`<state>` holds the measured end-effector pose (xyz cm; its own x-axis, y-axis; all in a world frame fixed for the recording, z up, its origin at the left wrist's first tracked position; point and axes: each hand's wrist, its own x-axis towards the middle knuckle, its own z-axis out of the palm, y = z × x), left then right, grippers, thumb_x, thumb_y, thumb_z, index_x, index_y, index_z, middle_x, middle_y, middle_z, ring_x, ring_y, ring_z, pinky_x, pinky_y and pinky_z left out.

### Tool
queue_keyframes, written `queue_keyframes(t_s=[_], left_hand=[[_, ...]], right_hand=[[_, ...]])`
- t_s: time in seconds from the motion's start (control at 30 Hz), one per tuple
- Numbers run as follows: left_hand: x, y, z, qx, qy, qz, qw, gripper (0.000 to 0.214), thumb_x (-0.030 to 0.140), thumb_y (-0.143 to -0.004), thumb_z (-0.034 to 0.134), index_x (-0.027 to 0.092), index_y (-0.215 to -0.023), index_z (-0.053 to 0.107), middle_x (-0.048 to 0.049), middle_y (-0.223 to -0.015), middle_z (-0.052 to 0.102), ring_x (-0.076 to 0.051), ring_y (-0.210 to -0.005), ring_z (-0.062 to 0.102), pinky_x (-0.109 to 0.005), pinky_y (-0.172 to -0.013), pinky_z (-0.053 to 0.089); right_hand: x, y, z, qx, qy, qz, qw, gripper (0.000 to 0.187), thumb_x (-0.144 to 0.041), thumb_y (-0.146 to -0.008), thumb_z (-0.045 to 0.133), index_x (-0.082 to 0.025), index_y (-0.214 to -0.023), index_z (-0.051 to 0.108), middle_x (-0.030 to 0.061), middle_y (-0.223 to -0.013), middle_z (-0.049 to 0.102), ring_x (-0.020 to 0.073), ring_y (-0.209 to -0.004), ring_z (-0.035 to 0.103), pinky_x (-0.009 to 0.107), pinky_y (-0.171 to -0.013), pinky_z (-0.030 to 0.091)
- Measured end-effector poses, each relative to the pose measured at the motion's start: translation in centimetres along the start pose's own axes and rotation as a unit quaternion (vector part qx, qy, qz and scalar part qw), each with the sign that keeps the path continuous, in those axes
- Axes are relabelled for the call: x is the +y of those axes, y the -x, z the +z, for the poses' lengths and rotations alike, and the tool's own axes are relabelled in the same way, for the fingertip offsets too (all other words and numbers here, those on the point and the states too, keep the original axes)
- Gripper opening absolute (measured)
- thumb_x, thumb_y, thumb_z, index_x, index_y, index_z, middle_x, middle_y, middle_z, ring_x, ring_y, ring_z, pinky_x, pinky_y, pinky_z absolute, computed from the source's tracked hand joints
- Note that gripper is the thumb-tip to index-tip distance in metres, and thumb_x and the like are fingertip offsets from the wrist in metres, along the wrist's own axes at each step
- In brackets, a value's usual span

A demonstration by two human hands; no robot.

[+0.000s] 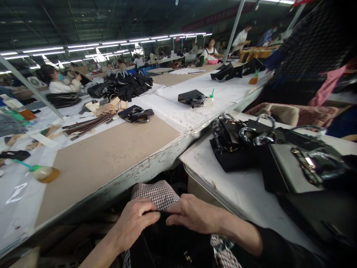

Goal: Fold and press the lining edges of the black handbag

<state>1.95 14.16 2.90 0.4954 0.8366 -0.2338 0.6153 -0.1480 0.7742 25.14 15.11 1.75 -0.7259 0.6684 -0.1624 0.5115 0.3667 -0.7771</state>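
We are pinching the upper edge of a black article (173, 242) over a checked cloth (154, 191), the fingers of our left hand (136, 216) and right hand (192, 214) lying near each other. To the right, a white worktop (200, 167) is bearing black handbags (240, 137). Ahead, a long worktop (156, 157) is carrying a tan sheet (111, 156), brown strips (86, 124) and a green-nozzled bottle (46, 174). Beyond, strip lights (43, 49) are glowing.

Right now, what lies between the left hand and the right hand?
The head view shows, between left hand and right hand, the pinched edge of the black handbag, with checkered cloth beyond.
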Motion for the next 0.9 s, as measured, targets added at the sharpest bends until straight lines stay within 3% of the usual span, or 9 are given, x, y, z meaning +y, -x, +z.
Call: queue_keyframes(t_s=[0.17,0.3,0.4,0.5,0.6,0.77,0.9], left_hand=[[-0.6,0.6,-0.9,0.009,0.042,-0.007,0.999,0.016,0.026,-0.090,0.063,0.022,-0.085,0.078,0.0039,-0.084,0.071,-0.016,-0.085,0.062,-0.023,-0.077,0.042],[-1.0,1.9,-3.1,-0.024,0.057,-0.073,0.995,0.021,0.030,-0.078,0.076,0.023,-0.098,0.078,0.0042,-0.089,0.073,-0.018,-0.084,0.063,-0.022,-0.074,0.044],[-1.1,2.8,-4.0,-0.019,0.005,-0.099,0.995,0.018,0.034,-0.080,0.072,0.021,-0.090,0.077,0.0048,-0.077,0.068,-0.016,-0.072,0.059,-0.022,-0.066,0.040],[-1.0,3.2,-3.9,0.005,-0.038,-0.074,0.997,0.017,0.036,-0.085,0.069,0.020,-0.082,0.075,0.0055,-0.070,0.065,-0.015,-0.070,0.056,-0.022,-0.064,0.038],[-1.1,3.3,-3.3,0.026,-0.040,-0.048,0.998,0.016,0.035,-0.089,0.068,0.022,-0.084,0.077,0.0044,-0.078,0.071,-0.016,-0.076,0.063,-0.021,-0.069,0.041],[-1.7,3.8,-2.7,0.039,-0.094,0.005,0.995,0.018,0.034,-0.096,0.063,0.024,-0.094,0.078,0.0008,-0.086,0.076,-0.018,-0.081,0.068,-0.023,-0.073,0.043],[-2.4,4.3,-1.6,0.063,-0.148,0.030,0.987,0.028,0.034,-0.101,0.052,0.021,-0.092,0.076,-0.0028,-0.081,0.073,-0.018,-0.075,0.067,-0.025,-0.070,0.043]], right_hand=[[-0.3,-3.4,0.7,-0.018,0.018,-0.072,0.997,0.016,-0.025,-0.095,0.065,-0.017,-0.082,0.070,-0.0033,-0.068,0.054,0.0125,-0.069,0.050,0.024,-0.066,0.037],[0.5,-3.5,0.7,-0.005,-0.017,-0.081,0.997,0.026,-0.027,-0.097,0.061,-0.016,-0.074,0.066,-0.0052,-0.061,0.049,0.0103,-0.061,0.046,0.024,-0.062,0.035],[0.6,-3.1,0.6,0.007,-0.035,-0.082,0.996,0.024,-0.025,-0.099,0.057,-0.016,-0.081,0.069,-0.0035,-0.065,0.055,0.0115,-0.063,0.050,0.024,-0.063,0.037],[0.4,-3.0,0.8,0.006,-0.068,-0.098,0.993,0.019,-0.024,-0.099,0.055,-0.019,-0.103,0.072,0.0009,-0.086,0.069,0.0154,-0.080,0.061,0.026,-0.076,0.044],[0.5,-3.0,1.0,-0.002,-0.090,-0.103,0.991,0.022,-0.024,-0.099,0.052,-0.021,-0.111,0.071,0.0037,-0.101,0.073,0.0189,-0.092,0.065,0.029,-0.085,0.047],[0.5,-3.0,1.0,-0.015,-0.102,-0.105,0.989,0.026,-0.024,-0.098,0.053,-0.022,-0.118,0.070,0.0037,-0.103,0.073,0.0193,-0.093,0.065,0.029,-0.086,0.049],[0.5,-3.0,0.9,-0.023,-0.116,-0.116,0.986,0.023,-0.025,-0.099,0.053,-0.021,-0.110,0.072,0.0017,-0.094,0.070,0.0175,-0.087,0.063,0.027,-0.081,0.048]])
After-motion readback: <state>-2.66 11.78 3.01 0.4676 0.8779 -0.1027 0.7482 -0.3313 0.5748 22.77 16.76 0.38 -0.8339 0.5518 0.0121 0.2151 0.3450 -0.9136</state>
